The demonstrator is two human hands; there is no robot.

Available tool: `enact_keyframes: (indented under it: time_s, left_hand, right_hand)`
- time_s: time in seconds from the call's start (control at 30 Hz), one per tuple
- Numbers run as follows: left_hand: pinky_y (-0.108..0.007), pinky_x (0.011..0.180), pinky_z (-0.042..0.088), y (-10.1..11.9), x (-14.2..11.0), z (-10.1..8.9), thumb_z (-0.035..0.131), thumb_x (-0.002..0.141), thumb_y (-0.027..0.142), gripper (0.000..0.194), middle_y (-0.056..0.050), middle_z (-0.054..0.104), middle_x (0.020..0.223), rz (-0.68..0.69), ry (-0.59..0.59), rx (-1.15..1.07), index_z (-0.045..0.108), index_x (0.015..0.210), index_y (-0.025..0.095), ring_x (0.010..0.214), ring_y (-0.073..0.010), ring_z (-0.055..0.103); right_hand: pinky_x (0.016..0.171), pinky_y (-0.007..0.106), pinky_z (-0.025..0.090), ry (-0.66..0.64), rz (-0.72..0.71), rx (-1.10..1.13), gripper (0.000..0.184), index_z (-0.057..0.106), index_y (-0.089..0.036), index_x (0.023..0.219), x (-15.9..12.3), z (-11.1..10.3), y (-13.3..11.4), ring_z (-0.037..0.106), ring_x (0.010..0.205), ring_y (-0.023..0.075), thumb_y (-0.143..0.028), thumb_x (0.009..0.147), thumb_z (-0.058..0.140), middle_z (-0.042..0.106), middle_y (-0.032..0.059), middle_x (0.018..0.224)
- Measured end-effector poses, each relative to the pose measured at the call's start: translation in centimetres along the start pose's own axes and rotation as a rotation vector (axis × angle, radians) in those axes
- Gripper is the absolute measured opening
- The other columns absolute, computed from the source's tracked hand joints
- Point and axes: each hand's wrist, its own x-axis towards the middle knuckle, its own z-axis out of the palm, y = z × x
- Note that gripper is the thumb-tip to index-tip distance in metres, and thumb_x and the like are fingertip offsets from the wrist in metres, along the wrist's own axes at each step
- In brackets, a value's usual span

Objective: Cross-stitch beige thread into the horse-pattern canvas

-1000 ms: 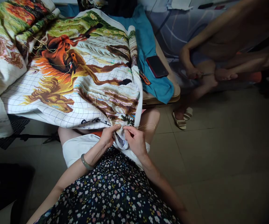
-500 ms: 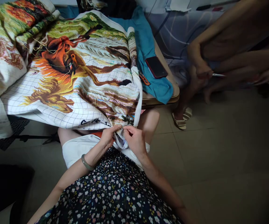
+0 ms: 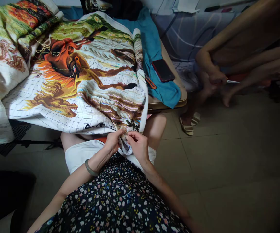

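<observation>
A large cross-stitch cloth (image 3: 81, 74) with orange and brown horses on gridded white fabric hangs from a low table onto my lap. My left hand (image 3: 113, 142), with a green bangle on its wrist, grips the cloth's lower edge with curled fingers. My right hand (image 3: 137, 145) pinches the same edge just to the right, fingertips pressed together at the stitching; what they hold there is too small to see.
A dark phone (image 3: 163, 70) and an orange tool (image 3: 150, 82) lie on a teal cloth (image 3: 154, 48) at the table's right side. Another person (image 3: 239, 55) crouches at the right, holding a thin blade-like tool near a foot. A sandal (image 3: 188, 124) rests on the tiled floor.
My right hand has drawn in toward the cloth's edge, and the loose thread seen beside it earlier no longer shows. The other person's hands and leg have shifted right.
</observation>
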Motion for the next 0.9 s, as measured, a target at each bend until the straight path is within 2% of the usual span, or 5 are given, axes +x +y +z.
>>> enact_keyframes:
  time_s: [0.4, 0.9]
  left_hand:
    - [-0.024, 0.053, 0.043, 0.16, -0.13, 0.39, 0.074, 0.045, 0.020, 0.020, -0.003, 0.061, 0.055, -0.002, 0.035, 0.001, 0.063, 0.058, 0.009, 0.050, -0.0109, 0.053]
    - [-0.024, 0.053, 0.042, -0.08, 0.12, 0.23, 0.068, 0.048, 0.019, 0.014, 0.000, 0.058, 0.052, -0.012, 0.014, -0.011, 0.061, 0.057, 0.011, 0.048, -0.0099, 0.050]
  right_hand:
    - [0.068, 0.027, 0.049, 0.027, -0.070, -0.045, 0.013, 0.065, -0.016, 0.078, -0.18, 0.26, 0.06, 0.061, 0.069, 0.0156, -0.023, 0.075, 0.055, 0.066, 0.0039, 0.076]
    - [0.070, 0.029, 0.049, 0.069, -0.054, -0.052, 0.015, 0.065, -0.016, 0.076, -0.07, 0.76, 0.65, 0.060, 0.070, 0.0166, -0.028, 0.077, 0.055, 0.066, 0.0043, 0.075]
